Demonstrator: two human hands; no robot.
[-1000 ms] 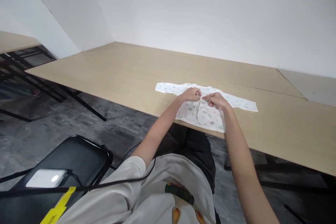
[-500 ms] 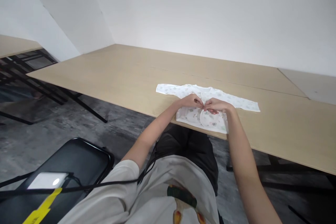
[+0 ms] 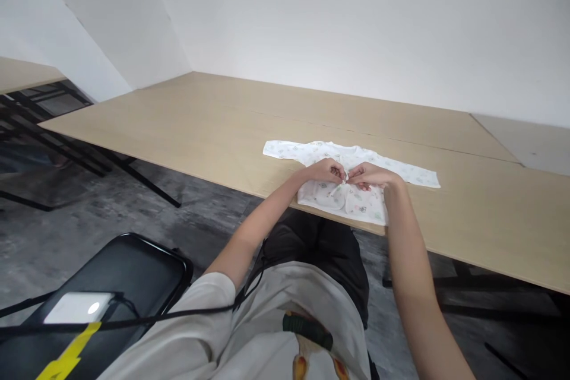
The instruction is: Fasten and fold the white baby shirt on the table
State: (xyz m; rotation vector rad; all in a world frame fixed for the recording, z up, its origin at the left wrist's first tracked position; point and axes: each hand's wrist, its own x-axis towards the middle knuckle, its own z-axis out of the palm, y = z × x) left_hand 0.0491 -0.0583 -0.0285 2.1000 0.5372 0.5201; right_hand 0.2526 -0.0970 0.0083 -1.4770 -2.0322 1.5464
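Note:
A white baby shirt (image 3: 365,208) with a small coloured print lies on the table, its long sleeves spread to both sides and its neckline away from me. My left hand (image 3: 328,171) is closed in a pinch at the middle of the shirt's front. Just across from it, my right hand (image 3: 367,176) pinches at the same spot, its other fingers curled. Between the fingertips shows a thin white tie (image 3: 345,178) of the shirt. How the tie is looped is too small to tell. Both forearms rest over the shirt's lower part.
The wooden table (image 3: 200,124) runs to a white wall (image 3: 333,24). Its front edge is close to my body. At lower left, a black chair (image 3: 146,273) holds a white device (image 3: 78,307) with a black cable and a yellow tag (image 3: 66,356). Another table (image 3: 27,76) stands far left.
My fingertips have moved slightly apart at the shirt's front, and the tie between them shows more. The shirt's front edges have shifted a little. The view has moved very slightly.

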